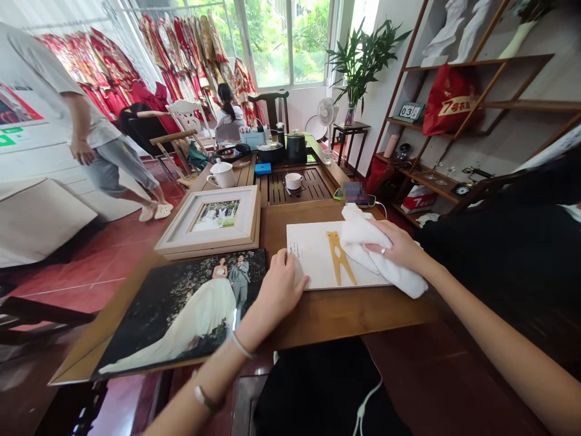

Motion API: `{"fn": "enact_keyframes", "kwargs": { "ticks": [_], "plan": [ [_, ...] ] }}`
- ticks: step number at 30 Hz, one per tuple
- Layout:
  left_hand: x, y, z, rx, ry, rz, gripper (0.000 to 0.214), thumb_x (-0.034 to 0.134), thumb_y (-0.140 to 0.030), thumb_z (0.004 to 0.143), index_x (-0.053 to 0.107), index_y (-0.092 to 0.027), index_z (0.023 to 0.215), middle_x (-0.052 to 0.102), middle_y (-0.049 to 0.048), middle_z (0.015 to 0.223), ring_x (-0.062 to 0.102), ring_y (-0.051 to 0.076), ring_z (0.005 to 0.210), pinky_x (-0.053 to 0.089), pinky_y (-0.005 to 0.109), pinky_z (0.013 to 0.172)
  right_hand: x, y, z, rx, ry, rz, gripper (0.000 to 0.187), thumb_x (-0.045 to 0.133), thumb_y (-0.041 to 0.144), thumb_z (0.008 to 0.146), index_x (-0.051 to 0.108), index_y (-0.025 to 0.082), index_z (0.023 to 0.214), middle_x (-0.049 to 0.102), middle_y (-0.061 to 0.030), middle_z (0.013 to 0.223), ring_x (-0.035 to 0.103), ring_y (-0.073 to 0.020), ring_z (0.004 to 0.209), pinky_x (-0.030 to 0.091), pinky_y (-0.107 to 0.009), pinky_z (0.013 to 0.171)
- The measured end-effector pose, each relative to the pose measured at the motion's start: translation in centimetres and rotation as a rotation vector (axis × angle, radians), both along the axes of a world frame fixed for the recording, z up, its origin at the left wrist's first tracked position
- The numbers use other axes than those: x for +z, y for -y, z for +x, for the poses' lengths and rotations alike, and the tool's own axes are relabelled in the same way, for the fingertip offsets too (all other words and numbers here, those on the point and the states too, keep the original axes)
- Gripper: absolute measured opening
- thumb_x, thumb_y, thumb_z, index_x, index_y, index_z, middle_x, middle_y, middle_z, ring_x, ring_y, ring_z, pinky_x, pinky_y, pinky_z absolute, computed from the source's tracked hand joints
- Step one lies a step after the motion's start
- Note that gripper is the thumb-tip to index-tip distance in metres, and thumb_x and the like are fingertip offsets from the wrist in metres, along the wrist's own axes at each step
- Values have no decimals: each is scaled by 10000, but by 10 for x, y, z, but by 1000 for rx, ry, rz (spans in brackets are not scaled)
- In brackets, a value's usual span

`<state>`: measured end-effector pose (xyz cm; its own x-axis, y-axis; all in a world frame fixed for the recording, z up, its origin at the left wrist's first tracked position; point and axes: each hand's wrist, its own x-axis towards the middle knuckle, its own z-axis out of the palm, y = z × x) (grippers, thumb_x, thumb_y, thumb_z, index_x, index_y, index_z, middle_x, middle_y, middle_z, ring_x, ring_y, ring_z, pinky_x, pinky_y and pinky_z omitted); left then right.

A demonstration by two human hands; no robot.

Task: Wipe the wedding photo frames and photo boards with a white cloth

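Observation:
A flat white picture board (313, 260) with a yellow cat-like figure (339, 260) and small print lies on the wooden table in front of me. My left hand (285, 280) grips its left edge, fingers curled and thumb along the near corner. In my right hand (394, 242) is a bunched white towel (363, 233), pressed on the board's right part and hanging over its right edge. The towel covers that side of the board. Left of my left hand lies a dark wedding photo panel (181, 309), and behind it a framed wedding photo (211, 221).
Beyond the board stand a tea tray (313, 191) with a white cup (293, 180), a lidded mug (222, 174), a blue box (262, 169) and a phone (354, 194) on a cable. A person (104, 133) walks at the left; another sits near the window. Shelves line the right.

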<state>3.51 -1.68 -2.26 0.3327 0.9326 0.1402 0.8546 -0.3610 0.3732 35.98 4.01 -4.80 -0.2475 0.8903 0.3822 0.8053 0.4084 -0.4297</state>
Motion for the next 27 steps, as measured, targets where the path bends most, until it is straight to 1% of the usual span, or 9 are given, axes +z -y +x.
{"fn": "enact_keyframes", "kwargs": {
  "ticks": [2, 4, 8, 10, 12, 15, 18, 23, 27],
  "plan": [
    [4, -18, -12, -120, -36, -70, 455, 632, -326, 862, 536, -89, 1238, 451, 235, 1434, 404, 344, 1394, 345, 467, 1157, -1, -12, -7, -17, 4, 1, 584, 609, 445, 825, 516, 259, 1370, 608, -115, 1252, 561, -355, 1177, 440, -520, 1021],
    [0, -29, -17, -140, -40, -123, 601, 637, -399, 854, 471, -84, 1339, 405, 249, 1492, 353, 352, 1438, 322, 472, 1175, -3, -21, -16, -45, -1, 23, 582, 606, 439, 826, 517, 251, 1370, 608, -125, 1252, 548, -366, 1184, 425, -546, 1027],
    [-21, -21, -6, -1, 19, -57, 653, 504, -422, 918, 384, 5, 1398, 378, 317, 1499, 319, 381, 1455, 304, 521, 1177, -7, -21, -29, -17, -21, 59, 559, 583, 439, 857, 504, 258, 1380, 606, -121, 1250, 541, -357, 1192, 414, -557, 1038],
    [-30, -12, 2, 69, 21, -17, 627, 430, -380, 943, 366, 54, 1392, 354, 353, 1499, 298, 398, 1460, 301, 548, 1170, -8, -13, -29, 14, -23, 61, 563, 582, 445, 862, 494, 267, 1389, 595, -119, 1271, 532, -352, 1211, 411, -555, 1047],
    [-34, -7, 5, 82, 6, 17, 608, 409, -351, 945, 376, 81, 1372, 353, 370, 1492, 302, 408, 1455, 299, 559, 1168, -8, -1, -26, 49, -20, 46, 576, 586, 452, 864, 484, 272, 1401, 584, -119, 1288, 526, -346, 1226, 416, -546, 1052],
    [-30, -7, 1, 41, -15, 48, 586, 447, -360, 931, 424, 56, 1343, 390, 344, 1483, 341, 400, 1437, 314, 547, 1169, -6, 17, -15, 105, -12, 8, 587, 595, 463, 867, 470, 290, 1414, 563, -113, 1318, 520, -332, 1248, 427, -520, 1057],
    [-20, -13, -10, -19, -24, 50, 566, 497, -395, 913, 477, 12, 1305, 412, 307, 1485, 352, 381, 1437, 313, 517, 1183, -4, 23, -4, 88, -2, -8, 581, 598, 457, 872, 464, 298, 1414, 551, -107, 1333, 534, -318, 1240, 430, -498, 1062],
    [-7, -19, -25, -127, -34, 4, 632, 584, -460, 862, 464, -62, 1339, 485, 253, 1438, 426, 340, 1395, 343, 482, 1172, -1, -4, -13, -9, 28, -24, 607, 593, 445, 857, 458, 265, 1421, 552, -122, 1341, 518, -346, 1251, 415, -523, 1070],
    [-12, -10, -20, -105, -78, -1, 639, 493, -434, 910, 406, -25, 1394, 431, 270, 1482, 373, 348, 1429, 321, 487, 1181, -2, -30, -39, -43, 58, -7, 583, 551, 442, 875, 461, 249, 1417, 548, -140, 1357, 489, -382, 1268, 424, -575, 1036]
  ]
}}
